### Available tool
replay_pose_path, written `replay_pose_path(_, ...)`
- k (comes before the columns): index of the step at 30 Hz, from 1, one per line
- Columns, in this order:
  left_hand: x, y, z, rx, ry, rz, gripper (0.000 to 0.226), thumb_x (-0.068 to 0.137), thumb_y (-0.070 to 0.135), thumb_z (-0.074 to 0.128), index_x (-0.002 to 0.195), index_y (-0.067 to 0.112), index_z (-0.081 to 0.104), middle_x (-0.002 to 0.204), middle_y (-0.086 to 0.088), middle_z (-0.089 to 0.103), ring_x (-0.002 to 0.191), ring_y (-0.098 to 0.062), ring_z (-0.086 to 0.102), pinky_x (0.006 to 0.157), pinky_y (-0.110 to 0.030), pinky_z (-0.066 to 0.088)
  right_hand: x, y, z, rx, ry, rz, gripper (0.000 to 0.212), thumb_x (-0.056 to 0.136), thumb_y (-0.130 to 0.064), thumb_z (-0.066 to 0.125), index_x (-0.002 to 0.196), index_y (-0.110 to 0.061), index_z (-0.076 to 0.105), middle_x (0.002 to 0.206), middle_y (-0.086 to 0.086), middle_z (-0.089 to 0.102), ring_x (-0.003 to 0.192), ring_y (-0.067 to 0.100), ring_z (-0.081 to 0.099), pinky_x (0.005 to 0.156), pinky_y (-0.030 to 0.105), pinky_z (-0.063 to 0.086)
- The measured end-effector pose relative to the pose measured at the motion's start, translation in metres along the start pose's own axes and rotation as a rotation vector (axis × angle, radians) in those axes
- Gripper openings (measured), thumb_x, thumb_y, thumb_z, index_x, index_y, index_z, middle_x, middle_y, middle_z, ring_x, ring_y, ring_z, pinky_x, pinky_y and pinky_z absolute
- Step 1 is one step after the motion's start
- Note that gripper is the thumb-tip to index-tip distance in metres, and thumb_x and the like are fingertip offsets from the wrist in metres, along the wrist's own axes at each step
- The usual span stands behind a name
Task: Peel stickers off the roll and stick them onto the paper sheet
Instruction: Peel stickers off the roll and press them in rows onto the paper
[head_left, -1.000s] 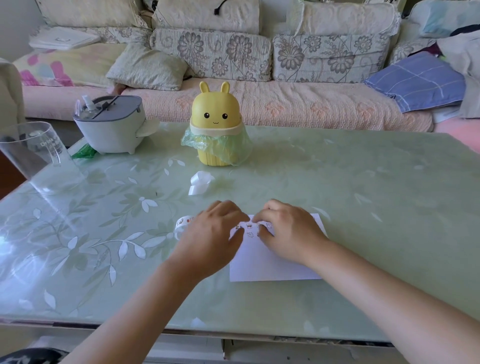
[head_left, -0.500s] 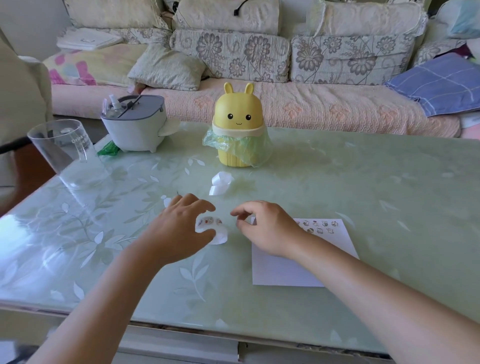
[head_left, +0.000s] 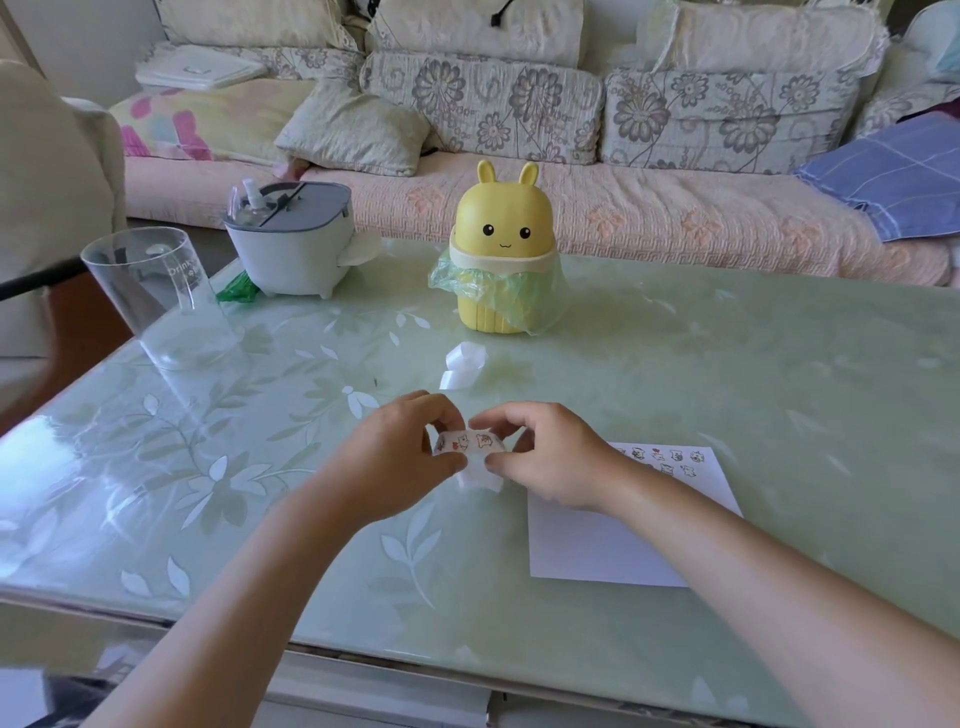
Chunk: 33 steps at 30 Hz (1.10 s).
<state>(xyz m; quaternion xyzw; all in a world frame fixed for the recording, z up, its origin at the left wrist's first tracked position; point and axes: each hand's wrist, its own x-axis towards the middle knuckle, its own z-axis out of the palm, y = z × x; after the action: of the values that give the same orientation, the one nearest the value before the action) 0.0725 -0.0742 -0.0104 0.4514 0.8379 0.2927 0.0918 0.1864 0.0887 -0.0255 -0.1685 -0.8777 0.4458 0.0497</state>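
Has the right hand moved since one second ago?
Yes. The right hand moved left, off the top of the paper sheet, and now pinches the sticker roll left of the sheet.

Left hand (head_left: 395, 460) and right hand (head_left: 553, 457) partly hide the sticker roll (head_left: 467, 443), pictures unreadable.

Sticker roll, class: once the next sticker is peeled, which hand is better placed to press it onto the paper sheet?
Right. The right hand pinches at the sticker roll and sits at the edge of the paper sheet. The left hand grips the roll, off the sheet, so it probably steadies it.
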Motion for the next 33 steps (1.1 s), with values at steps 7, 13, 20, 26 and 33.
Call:
replay_pose_path(7,0.001,-0.003,0.001,-0.064,-0.026,-0.111,0.016,0.08,0.033,0.076,0.08,0.031,0.06,0.07,0.012,0.058,0.053,-0.004,0.047,0.048,-0.015,0.038,0.001,-0.006,-0.019,0.195,-0.018,0.085,0.018,0.085,-0.013,0.067,0.095,-0.025,0.076,0.077,-0.006,0.061,0.057,0.007,0.048,0.055,0.018,0.04)
replay_pose_path(13,0.0,-0.008,0.002,0.015,-0.011,-0.155,0.017,0.081,0.033,0.075,0.079,0.031,0.058,0.069,0.012,0.059,0.049,-0.006,0.047,0.046,-0.017,0.038,0.002,-0.006,-0.029,0.338,-0.095,0.17,0.027,0.087,-0.014,0.052,0.095,-0.017,0.078,0.069,0.0,0.061,0.056,0.013,0.047,0.047,0.017,0.036)
replay_pose_path(20,-0.003,-0.009,0.008,0.292,0.016,0.047,0.033,0.073,0.06,0.056,0.102,0.044,0.063,0.101,0.022,0.059,0.099,-0.008,0.046,0.094,-0.027,0.029,0.0,-0.005,-0.03,0.164,-0.042,0.11,0.025,0.089,-0.006,0.064,0.105,-0.022,0.074,0.071,-0.007,0.056,0.067,0.013,0.049,0.054,0.018,0.04)
replay_pose_path(26,0.002,0.005,0.017,-0.034,0.053,0.044,0.015,0.086,0.053,0.062,0.086,0.039,0.067,0.085,0.021,0.064,0.086,0.001,0.054,0.079,-0.02,0.037,-0.001,-0.011,-0.026,0.187,-0.065,0.018,0.021,0.089,-0.022,0.073,0.109,-0.026,0.071,0.082,0.003,0.072,0.071,0.006,0.059,0.063,0.017,0.044)
replay_pose_path(33,0.003,0.003,0.01,-0.154,-0.001,-0.076,0.008,0.091,0.035,0.064,0.088,0.042,0.066,0.083,0.021,0.065,0.082,0.003,0.057,0.071,-0.017,0.041,-0.003,-0.005,-0.043,0.159,-0.102,0.123,0.011,0.091,-0.015,0.069,0.095,-0.018,0.078,0.069,-0.01,0.068,0.061,0.008,0.052,0.065,0.024,0.044)
